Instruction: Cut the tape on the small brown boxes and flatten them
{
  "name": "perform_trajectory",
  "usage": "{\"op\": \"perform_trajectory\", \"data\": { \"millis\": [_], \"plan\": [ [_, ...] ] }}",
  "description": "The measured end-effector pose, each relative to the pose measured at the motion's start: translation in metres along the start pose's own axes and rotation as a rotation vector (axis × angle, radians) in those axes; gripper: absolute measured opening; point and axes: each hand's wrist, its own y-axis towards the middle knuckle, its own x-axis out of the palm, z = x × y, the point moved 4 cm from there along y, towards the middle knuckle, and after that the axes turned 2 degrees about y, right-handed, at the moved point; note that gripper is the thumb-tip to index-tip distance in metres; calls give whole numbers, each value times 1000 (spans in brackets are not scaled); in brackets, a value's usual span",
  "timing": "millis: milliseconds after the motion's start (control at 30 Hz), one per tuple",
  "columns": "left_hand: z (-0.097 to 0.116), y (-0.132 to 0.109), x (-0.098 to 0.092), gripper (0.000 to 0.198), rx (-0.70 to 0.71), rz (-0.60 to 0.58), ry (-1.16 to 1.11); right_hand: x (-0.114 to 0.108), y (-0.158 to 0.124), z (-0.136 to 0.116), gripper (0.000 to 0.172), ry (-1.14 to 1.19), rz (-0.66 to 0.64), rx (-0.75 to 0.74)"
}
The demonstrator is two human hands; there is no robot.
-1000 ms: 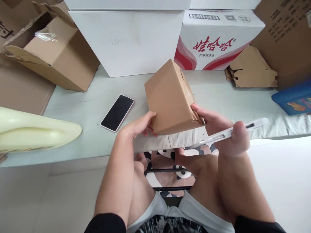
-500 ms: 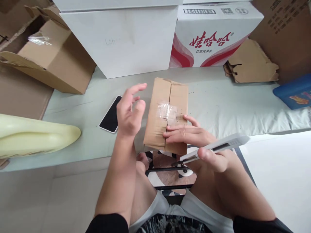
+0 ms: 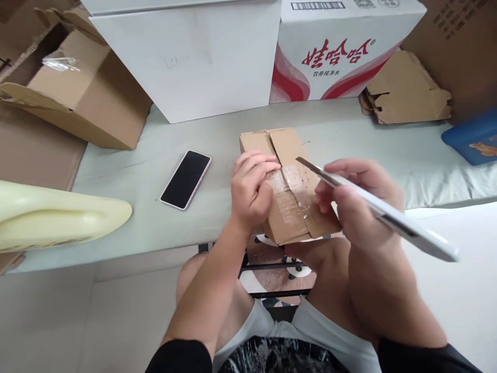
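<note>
A small taped cardboard box (image 3: 287, 207) lies tilted at the front edge of the cloth-covered bench. My left hand (image 3: 252, 189) rests on its left side, fingers bent over the top and gripping it. In my right hand (image 3: 361, 202) is a white utility knife (image 3: 404, 220), held between thumb and fingers, its dark blade pointing up and left over the box's top. Clear tape (image 3: 291, 178) crosses the centre seam. The right hand's lower fingers are close to the box's right side; whether they touch it I cannot tell.
A phone (image 3: 186, 180) lies left of the box, with a pale yellow object (image 3: 62, 215) farther left. Behind stand a white box (image 3: 186, 62), a red-and-white carton (image 3: 341, 57) and an open cardboard box (image 3: 104, 93). Flattened cardboard (image 3: 407, 93) and a blue item (image 3: 473, 137) are at right.
My left hand has come down onto the box. My right hand has left the box top and raised the knife, its blade now over the box. The box has turned, its near end swinging right.
</note>
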Motion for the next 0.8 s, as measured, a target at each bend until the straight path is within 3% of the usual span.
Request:
{"op": "perform_trajectory", "data": {
  "millis": [133,333,800],
  "plan": [
    [2,-5,5,30,31,-15,-40,8,1,3,16,-297,-110,29],
    [-7,-9,0,29,146,-6,-42,17,1,-4,27,-450,-222,-21],
    [-12,-12,-1,32,175,14,-44,22,6,-9,26,-652,-186,-45]
  ]
}}
